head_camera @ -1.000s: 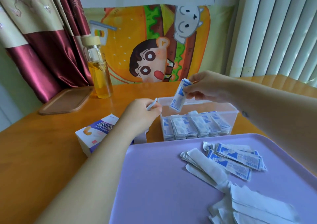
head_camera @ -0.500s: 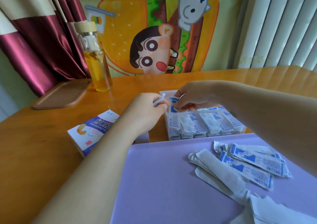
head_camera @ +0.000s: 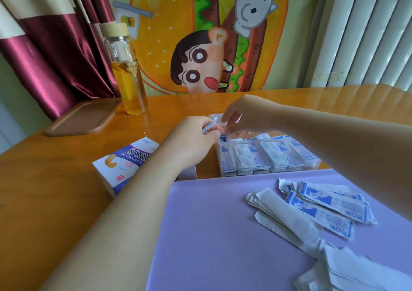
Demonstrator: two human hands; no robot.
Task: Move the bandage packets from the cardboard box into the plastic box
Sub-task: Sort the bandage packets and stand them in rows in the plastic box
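Observation:
The clear plastic box (head_camera: 252, 143) stands behind the purple tray, with rows of blue-and-white bandage packets (head_camera: 267, 157) upright inside. The white and purple cardboard box (head_camera: 124, 168) lies to its left, partly hidden by my left forearm. My left hand (head_camera: 194, 141) hovers by the plastic box's left end and grips a small bundle of packets (head_camera: 209, 126). My right hand (head_camera: 238, 115) is above that same end, fingertips curled down beside the bundle and over one blue packet top (head_camera: 223, 138). Whether those fingers hold a packet is hidden.
A purple tray (head_camera: 211, 223) in front carries loose packets (head_camera: 323, 203) and torn white wrappers (head_camera: 289, 219). A glass bottle of yellow liquid (head_camera: 128, 79) and a brown wooden tray (head_camera: 82, 116) stand at the back left of the wooden table (head_camera: 44, 190).
My right hand brought a packet down from above the plastic box into its left end and now sits close to my left hand. The camera view tilted and moved closer.

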